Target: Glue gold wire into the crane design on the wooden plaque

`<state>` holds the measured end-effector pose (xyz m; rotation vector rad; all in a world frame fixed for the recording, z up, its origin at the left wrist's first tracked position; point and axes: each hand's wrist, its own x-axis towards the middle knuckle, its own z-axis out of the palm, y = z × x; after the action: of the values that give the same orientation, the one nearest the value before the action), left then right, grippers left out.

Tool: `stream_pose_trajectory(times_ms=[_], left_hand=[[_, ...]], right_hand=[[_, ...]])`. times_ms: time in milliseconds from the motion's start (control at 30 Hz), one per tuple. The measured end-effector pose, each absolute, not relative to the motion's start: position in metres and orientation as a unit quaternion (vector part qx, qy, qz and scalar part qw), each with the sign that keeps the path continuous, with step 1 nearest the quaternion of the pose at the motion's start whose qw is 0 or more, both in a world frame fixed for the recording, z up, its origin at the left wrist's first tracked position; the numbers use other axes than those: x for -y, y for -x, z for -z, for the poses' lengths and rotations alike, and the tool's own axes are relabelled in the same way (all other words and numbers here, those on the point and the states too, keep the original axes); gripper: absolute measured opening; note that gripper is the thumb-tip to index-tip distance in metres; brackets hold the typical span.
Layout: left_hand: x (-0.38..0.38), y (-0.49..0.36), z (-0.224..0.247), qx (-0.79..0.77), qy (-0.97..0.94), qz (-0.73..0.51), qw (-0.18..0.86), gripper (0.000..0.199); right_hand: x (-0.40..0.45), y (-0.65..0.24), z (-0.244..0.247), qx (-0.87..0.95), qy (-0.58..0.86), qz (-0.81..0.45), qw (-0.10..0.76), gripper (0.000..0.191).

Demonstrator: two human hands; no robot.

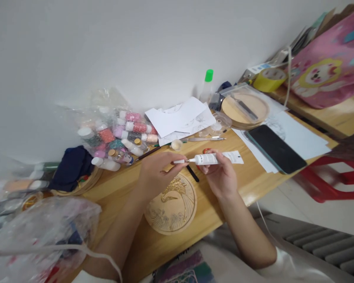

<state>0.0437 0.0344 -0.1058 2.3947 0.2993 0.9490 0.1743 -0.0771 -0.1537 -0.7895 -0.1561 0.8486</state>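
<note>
White tube [205,159], one, slender, with a flat crimped end: held nearly level above the wooden table [118,196], nozzle toward the left hand [156,169]. Right hand [222,173]: closed around the tube's body, thumb along the near side and fingers beneath, the gap between them no wider than the tube; crimped end free beyond the thumb. Left hand: thumb and forefinger drawn together in a pinch on a small white cap [179,161] in front of the nozzle; whether cap and nozzle touched could not be told.

Round carved plaque [172,212], one, wooden, partly gilded: lay flat on the table below both hands, its upper left edge hidden by the left hand. Black stick [192,173], one: lay between the hands, near the plaque's upper right rim. Small round cup [176,145], one, with pale contents: stood beyond the left hand's fingertips. Dark phone [275,149], one: lay face up, to the right of the tube, partly over white paper sheets [309,137].
</note>
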Motion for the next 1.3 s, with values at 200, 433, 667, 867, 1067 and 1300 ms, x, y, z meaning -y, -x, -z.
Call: stream_pose_trajectory(times_ms=[200,433,667,867,1067,1300], left_hand=[[-0.038,-0.042,0.108,-0.114,-0.905,-0.339,0.231,0.005],[-0.044,-0.045,0.109,-0.052,-0.945,-0.276,0.170,0.021],[-0.077,-0.006,0.122,-0.141,-0.951,-0.245,0.125,0.024],[-0.093,0.042,0.156,-0.249,-0.946,-0.186,0.087,0.022],[-0.089,0.041,0.168,-0.272,-0.943,-0.181,0.064,0.019],[-0.083,0.034,0.154,-0.293,-0.937,-0.176,0.077,0.016]], right_hand=[[0.078,-0.172,0.152,0.090,0.399,-0.371,0.834,0.031],[0.076,-0.165,0.153,0.160,0.431,-0.431,0.776,0.041],[0.090,-0.181,0.159,0.189,0.598,-0.335,0.703,0.044],[0.114,-0.202,0.159,0.343,0.789,-0.159,0.484,0.021],[0.086,-0.188,0.150,0.483,0.813,-0.145,0.291,0.012],[0.064,-0.170,0.136,0.482,0.842,-0.142,0.197,0.013]])
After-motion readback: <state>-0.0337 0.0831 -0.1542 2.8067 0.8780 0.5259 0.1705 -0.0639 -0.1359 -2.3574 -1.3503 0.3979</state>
